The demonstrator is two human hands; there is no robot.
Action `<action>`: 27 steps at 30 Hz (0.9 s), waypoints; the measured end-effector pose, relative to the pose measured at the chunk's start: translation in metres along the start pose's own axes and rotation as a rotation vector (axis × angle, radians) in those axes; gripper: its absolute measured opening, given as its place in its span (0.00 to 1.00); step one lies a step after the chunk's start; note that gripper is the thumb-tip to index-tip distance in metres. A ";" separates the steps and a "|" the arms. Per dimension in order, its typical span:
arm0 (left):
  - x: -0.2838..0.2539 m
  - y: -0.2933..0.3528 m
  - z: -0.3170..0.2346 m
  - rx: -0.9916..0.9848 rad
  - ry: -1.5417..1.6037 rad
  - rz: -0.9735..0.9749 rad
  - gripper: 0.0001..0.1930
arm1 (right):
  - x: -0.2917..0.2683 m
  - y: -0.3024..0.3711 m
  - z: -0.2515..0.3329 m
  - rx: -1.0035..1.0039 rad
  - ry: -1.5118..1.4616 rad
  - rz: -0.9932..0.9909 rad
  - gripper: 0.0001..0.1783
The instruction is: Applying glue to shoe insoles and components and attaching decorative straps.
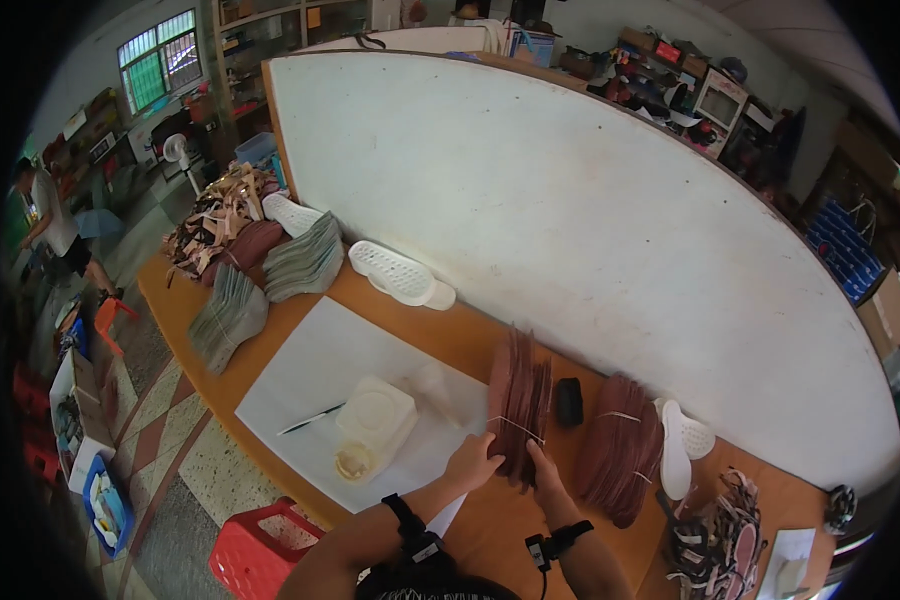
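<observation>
A bundle of reddish-brown insole-shaped pieces [517, 385], tied with a pale band, stands at the front of the table between my hands. My left hand [472, 463] grips its lower left side, the thumb near the band. On its lower right side, my right hand [544, 472] closes with the thumb up by the band. My fingers behind the stack are partly hidden. Just right of the bundle lies a small black block [569, 402]. A second banded brown bundle [620, 450] rests further right. Left of my hands, a translucent plastic container [382, 415] lies on white paper [295, 365].
A thin brush or pen [310, 418] lies beside the container. White shoe soles [400, 275] and grey-green stacks [305, 258] sit along the white partition [530, 190]. Straps [720, 540] are heaped at right. A red stool [260, 545] stands by the table; a person [55, 215] is far left.
</observation>
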State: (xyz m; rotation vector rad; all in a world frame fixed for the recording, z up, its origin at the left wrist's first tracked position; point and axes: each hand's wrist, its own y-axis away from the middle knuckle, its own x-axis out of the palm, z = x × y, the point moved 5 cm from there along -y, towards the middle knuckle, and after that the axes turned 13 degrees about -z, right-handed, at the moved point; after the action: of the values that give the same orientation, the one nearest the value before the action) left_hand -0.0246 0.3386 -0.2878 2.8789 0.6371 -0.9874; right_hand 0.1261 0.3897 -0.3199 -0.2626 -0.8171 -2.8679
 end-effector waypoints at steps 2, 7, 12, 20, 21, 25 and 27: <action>-0.001 -0.006 0.013 -0.064 0.087 0.089 0.26 | 0.002 -0.002 0.003 -0.129 0.144 -0.075 0.30; -0.018 -0.025 0.042 -0.197 -0.131 -0.187 0.24 | -0.004 -0.008 0.019 -0.320 0.772 -0.352 0.48; -0.013 -0.053 0.072 -0.191 -0.224 -0.288 0.17 | -0.010 -0.005 0.012 -0.260 0.698 -0.334 0.43; -0.051 -0.036 -0.024 -0.066 0.064 -0.393 0.13 | -0.029 -0.010 0.009 -0.328 0.705 -0.364 0.43; -0.066 -0.031 -0.038 0.065 0.173 -0.421 0.14 | -0.028 -0.009 0.011 -0.325 0.699 -0.361 0.43; -0.159 -0.012 -0.043 0.040 0.116 -0.376 0.15 | -0.026 -0.007 0.010 -0.220 0.683 -0.378 0.41; -0.212 -0.007 -0.037 -0.139 0.100 -0.359 0.14 | -0.029 -0.006 0.012 -0.209 0.648 -0.417 0.42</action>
State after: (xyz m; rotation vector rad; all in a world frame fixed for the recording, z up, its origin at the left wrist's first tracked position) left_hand -0.1575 0.2726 -0.1315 2.7595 1.2113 -0.7907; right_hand 0.1549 0.4044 -0.3188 0.8701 -0.4797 -3.0831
